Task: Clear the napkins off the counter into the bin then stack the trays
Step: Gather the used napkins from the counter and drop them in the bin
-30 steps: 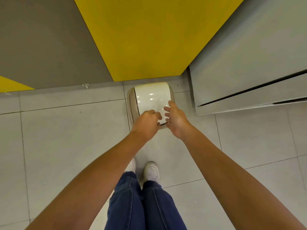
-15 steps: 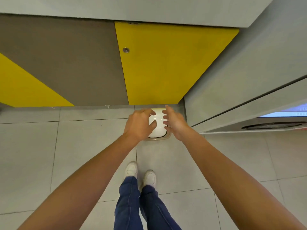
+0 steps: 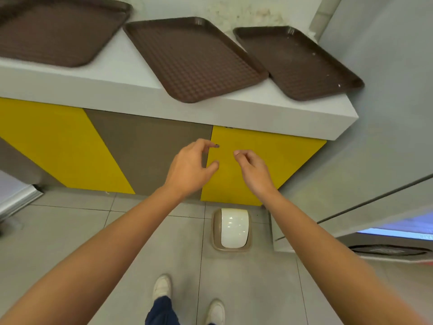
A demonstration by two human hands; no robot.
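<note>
Three brown trays lie side by side on the white counter (image 3: pixel 131 78): a left tray (image 3: pixel 56 34), which seems to rest on another, a middle tray (image 3: pixel 194 59) and a right tray (image 3: pixel 297 62). No napkin shows on the counter. A small bin (image 3: pixel 232 228) with a white swing lid stands on the floor below, its lid closed. My left hand (image 3: pixel 189 170) and my right hand (image 3: pixel 254 170) hover empty in front of the yellow cabinet door, fingers loosely curled and apart, above the bin and below the counter edge.
A grey cabinet (image 3: pixel 375 113) walls off the right side, with a lit machine (image 3: pixel 389 242) low beside it. The counter front has yellow and brown panels (image 3: pixel 145 151). A metal edge (image 3: pixel 16 202) juts in at the left. My feet stand on the tiled floor (image 3: pixel 70 231).
Both hands have lifted off the bin lid and risen to cabinet height. My view has tilted up, bringing the counter and trays into sight. The lid has swung shut.
</note>
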